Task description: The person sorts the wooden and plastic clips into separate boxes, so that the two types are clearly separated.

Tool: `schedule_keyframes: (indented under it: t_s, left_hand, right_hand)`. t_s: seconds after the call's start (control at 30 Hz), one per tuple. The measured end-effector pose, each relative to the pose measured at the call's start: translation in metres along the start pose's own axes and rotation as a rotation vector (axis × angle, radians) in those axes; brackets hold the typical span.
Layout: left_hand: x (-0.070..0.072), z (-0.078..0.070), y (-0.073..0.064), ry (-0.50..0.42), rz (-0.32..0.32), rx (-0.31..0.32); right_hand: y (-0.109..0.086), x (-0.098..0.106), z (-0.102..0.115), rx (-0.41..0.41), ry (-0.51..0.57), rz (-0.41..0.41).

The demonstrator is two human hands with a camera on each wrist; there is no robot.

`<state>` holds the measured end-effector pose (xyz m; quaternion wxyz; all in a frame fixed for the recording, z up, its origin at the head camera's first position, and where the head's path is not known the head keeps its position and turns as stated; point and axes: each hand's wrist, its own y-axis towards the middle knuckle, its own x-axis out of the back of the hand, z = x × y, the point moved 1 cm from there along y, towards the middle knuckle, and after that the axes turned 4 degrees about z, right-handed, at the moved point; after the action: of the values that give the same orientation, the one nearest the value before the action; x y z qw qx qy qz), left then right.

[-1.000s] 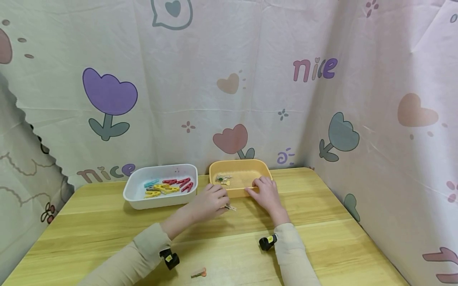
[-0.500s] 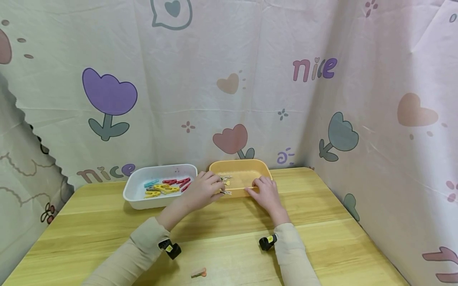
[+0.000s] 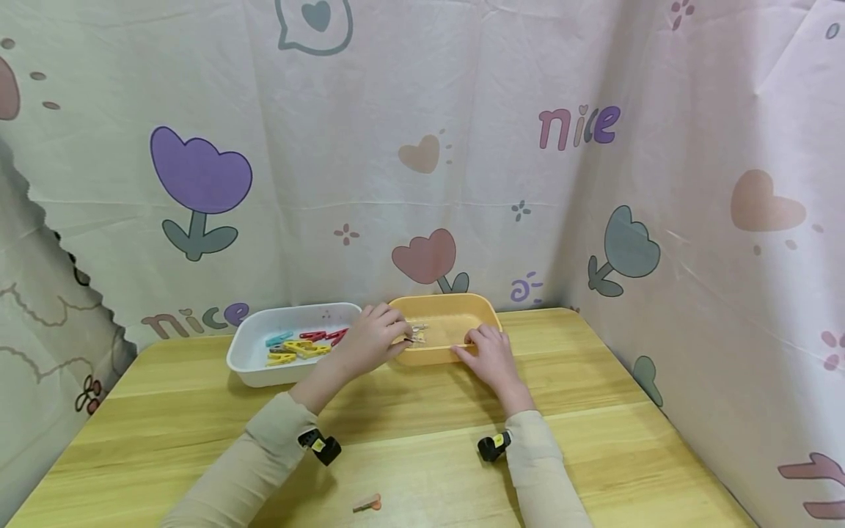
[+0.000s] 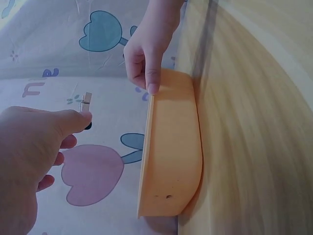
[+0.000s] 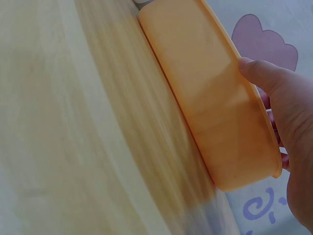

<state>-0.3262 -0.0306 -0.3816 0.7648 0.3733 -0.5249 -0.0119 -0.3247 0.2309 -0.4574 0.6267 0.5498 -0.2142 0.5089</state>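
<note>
My left hand (image 3: 372,341) is over the left end of the yellow plastic bin (image 3: 432,356), pinching a small wooden clothespin (image 4: 86,101) between thumb and fingers. A dark piece shows at the clothespin's lower end in the left wrist view. My right hand (image 3: 491,357) grips the bin's near rim, thumb (image 5: 254,68) outside and fingers over the inner side. Inside the bin lie a few small clothespins (image 3: 420,328), partly hidden by my left hand.
A white bin (image 3: 254,375) with red, yellow and blue plastic clips (image 3: 306,347) stands left of the yellow one. An orange-tipped clothespin (image 3: 367,503) lies on the wooden table (image 3: 422,455) near the front. A patterned curtain (image 3: 310,183) hangs behind.
My left hand has lifted the clothespin from in front of the yellow bin, up and forward over its near rim. My right hand has stayed on the rim.
</note>
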Motion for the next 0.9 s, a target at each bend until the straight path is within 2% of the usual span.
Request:
schedule_keyframes:
  t_s: [0.17,0.3,0.67,0.9]
  left_hand:
    - [-0.003,0.004,0.004,-0.015,-0.037,0.008]
    - [-0.005,0.007,0.008,-0.038,-0.031,0.029]
    - [-0.015,0.017,0.020,-0.032,0.094,0.156]
    - [-0.023,0.021,0.028,-0.042,0.129,0.217]
  right_hand:
    - [0.000,0.000,-0.001,0.002,-0.002,-0.001]
    - [0.000,0.000,-0.001,0.002,-0.004,-0.001]
    - [0.000,0.002,0.001,-0.008,0.007,0.016]
    - [0.000,0.002,0.001,-0.018,0.003,0.021]
